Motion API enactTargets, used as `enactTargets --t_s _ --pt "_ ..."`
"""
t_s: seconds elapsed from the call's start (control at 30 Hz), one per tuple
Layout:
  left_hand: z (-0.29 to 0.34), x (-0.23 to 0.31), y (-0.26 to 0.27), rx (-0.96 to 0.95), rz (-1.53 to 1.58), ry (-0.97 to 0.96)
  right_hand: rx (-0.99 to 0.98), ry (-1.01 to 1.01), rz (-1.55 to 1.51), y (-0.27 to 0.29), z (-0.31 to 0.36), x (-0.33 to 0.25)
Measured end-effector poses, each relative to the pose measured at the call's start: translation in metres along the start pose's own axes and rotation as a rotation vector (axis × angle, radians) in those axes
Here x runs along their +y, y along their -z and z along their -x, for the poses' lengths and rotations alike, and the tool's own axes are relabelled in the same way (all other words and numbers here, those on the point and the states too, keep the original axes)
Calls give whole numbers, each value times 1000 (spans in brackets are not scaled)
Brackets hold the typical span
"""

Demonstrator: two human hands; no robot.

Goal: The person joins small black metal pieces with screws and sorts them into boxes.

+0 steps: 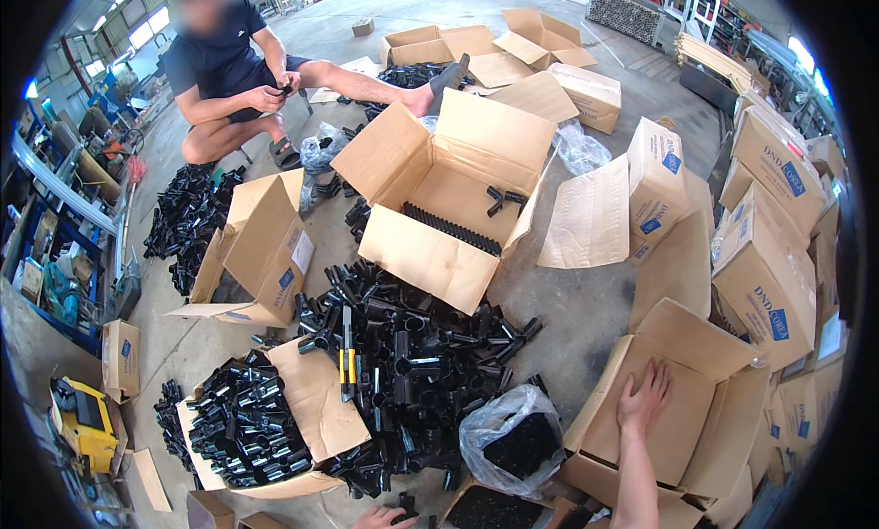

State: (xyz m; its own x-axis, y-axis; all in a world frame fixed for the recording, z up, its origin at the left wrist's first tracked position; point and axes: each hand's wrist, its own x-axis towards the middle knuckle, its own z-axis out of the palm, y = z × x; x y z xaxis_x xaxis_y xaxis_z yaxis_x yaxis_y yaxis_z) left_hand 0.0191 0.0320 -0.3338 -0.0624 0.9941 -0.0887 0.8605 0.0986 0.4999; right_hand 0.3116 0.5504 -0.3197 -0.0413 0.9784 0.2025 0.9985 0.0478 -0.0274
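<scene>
My right hand (646,396) lies flat with fingers spread inside an open cardboard box (685,405) at the lower right, palm against its inner board. At the bottom edge, only part of my left hand (386,518) shows, its fingers stretched out beside a small black tubular fitting (406,503). A large pile of black fittings (412,346) covers the floor in front of me. To its left stands a cardboard box heaped with black fittings (247,419). A clear plastic bag (513,437) with black pieces sits between the pile and the right-hand box.
A yellow-handled cutter (347,355) lies on a box flap. Beyond the pile, an open carton (458,195) holds a row of fittings and several loose ones. A seated person (233,71) handles something small at the upper left. Closed cartons (765,272) are stacked along the right.
</scene>
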Motion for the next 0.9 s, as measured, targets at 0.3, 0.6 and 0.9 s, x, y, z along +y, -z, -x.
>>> enactTargets --t_s 0.3,0.6,0.9 --pt "-43 -25 86 -87 256 -315 -30 -12 8 -3 -4 7" --pt "-388 -13 215 274 -60 -172 -20 -11 15 -4 -8 6" --pt "-678 -91 176 -306 -373 369 -47 -4 32 -9 -15 6"
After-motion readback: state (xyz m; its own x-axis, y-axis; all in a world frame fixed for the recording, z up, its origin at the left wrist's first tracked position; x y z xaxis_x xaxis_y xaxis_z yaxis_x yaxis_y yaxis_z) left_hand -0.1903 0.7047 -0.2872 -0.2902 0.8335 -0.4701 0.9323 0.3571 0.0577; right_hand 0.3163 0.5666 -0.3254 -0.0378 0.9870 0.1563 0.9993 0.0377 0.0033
